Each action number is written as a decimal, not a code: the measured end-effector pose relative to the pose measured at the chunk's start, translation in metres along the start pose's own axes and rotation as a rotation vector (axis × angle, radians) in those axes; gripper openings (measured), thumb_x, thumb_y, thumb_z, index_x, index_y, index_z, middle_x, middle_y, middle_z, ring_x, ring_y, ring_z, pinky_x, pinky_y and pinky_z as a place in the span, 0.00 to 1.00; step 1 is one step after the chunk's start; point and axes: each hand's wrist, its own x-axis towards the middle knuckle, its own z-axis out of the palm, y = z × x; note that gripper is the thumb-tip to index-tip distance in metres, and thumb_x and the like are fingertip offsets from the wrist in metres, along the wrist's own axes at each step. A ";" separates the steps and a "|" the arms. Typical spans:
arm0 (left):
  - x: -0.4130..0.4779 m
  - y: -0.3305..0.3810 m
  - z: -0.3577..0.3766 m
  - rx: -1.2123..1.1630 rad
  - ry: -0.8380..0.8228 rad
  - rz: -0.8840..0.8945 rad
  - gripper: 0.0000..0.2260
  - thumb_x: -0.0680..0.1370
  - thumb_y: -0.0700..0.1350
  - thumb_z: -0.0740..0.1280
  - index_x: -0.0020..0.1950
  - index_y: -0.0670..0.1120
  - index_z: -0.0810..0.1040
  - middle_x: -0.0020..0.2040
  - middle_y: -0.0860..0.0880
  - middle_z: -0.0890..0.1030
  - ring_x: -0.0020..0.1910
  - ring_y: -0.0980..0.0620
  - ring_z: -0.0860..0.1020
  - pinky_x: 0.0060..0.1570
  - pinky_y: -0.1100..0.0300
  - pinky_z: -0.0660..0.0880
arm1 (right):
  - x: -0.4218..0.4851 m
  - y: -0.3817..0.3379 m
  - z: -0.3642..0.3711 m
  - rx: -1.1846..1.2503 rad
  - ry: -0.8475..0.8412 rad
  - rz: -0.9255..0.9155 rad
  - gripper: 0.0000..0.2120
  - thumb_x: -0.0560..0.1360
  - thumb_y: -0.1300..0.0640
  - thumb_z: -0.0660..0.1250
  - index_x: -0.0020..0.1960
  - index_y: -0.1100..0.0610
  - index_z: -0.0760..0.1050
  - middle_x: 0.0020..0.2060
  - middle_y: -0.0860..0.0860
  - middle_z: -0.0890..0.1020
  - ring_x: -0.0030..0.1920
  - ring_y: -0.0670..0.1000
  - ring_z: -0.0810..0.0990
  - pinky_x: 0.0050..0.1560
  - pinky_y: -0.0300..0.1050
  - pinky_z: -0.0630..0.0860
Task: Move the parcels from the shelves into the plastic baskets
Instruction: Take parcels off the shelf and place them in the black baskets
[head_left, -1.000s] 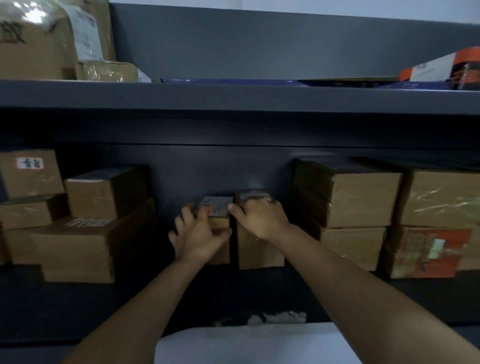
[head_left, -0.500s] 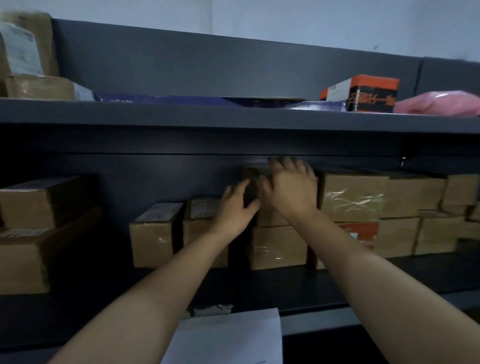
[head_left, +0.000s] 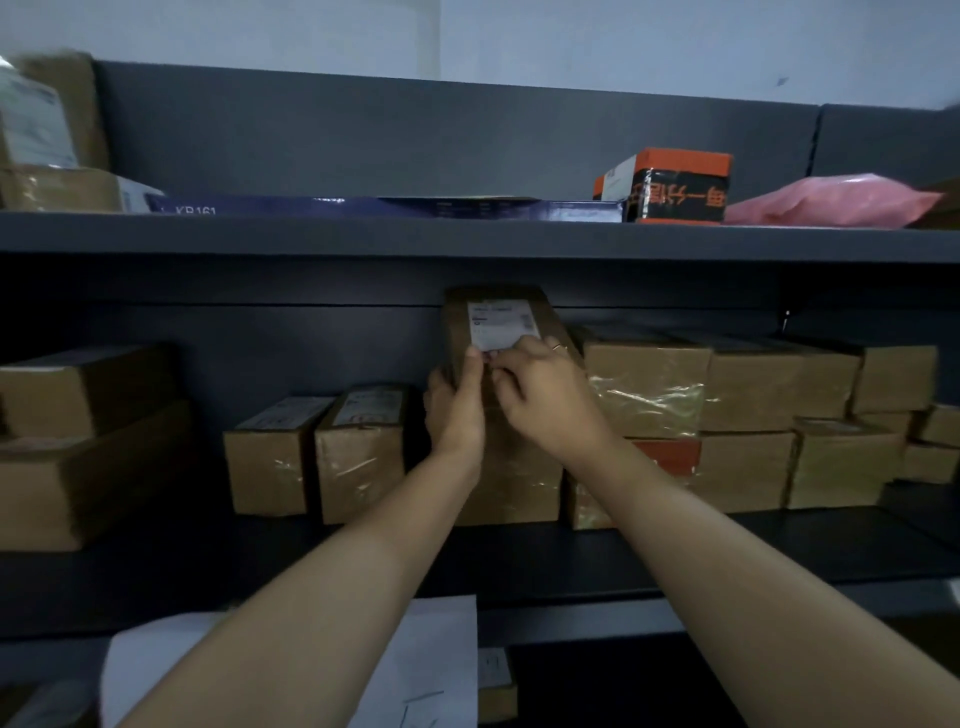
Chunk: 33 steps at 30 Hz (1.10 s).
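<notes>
Both hands are up at the middle shelf, and together they hold one brown parcel. The parcel is tipped up, so its top face with the white label looks at the camera. It is lifted above the other boxes and sits just under the edge of the top shelf. The left hand wraps around the left side of the parcel, with the thumb pressed on the front next to the label. The right hand is on the lower right part, with its fingers curled against the front near the bottom of the label. So each grip is closed on the parcel. A ring shows on one finger of the right hand. Under the held parcel is another brown box, resting on the middle shelf. To the left stand two small boxes side by side, and farther left are two big boxes in a stack. To the right more brown boxes are stacked in rows. On the top shelf are an orange and black box, a pink bag, a flat blue box and some brown parcels at the far left. Low down in front lies a white sheet. No basket shows in this view.
</notes>
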 end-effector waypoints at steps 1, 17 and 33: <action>-0.001 0.000 0.001 -0.008 0.031 -0.014 0.34 0.70 0.68 0.62 0.70 0.50 0.68 0.68 0.45 0.71 0.64 0.42 0.72 0.65 0.43 0.69 | -0.002 0.000 -0.001 0.012 0.010 -0.025 0.11 0.78 0.61 0.61 0.55 0.60 0.80 0.53 0.58 0.80 0.56 0.58 0.75 0.54 0.48 0.72; -0.022 -0.003 -0.011 -0.138 -0.043 -0.077 0.20 0.73 0.59 0.67 0.62 0.51 0.75 0.55 0.47 0.81 0.51 0.48 0.79 0.52 0.49 0.77 | -0.022 0.034 0.001 0.619 0.185 0.594 0.23 0.75 0.45 0.63 0.64 0.58 0.76 0.56 0.56 0.81 0.56 0.57 0.79 0.57 0.53 0.77; -0.032 -0.009 -0.086 -0.204 0.359 -0.078 0.15 0.65 0.66 0.65 0.43 0.59 0.73 0.59 0.48 0.77 0.57 0.46 0.75 0.61 0.44 0.72 | -0.036 0.028 0.061 -0.218 -0.477 0.066 0.29 0.75 0.54 0.62 0.75 0.56 0.61 0.71 0.55 0.68 0.71 0.57 0.65 0.74 0.55 0.54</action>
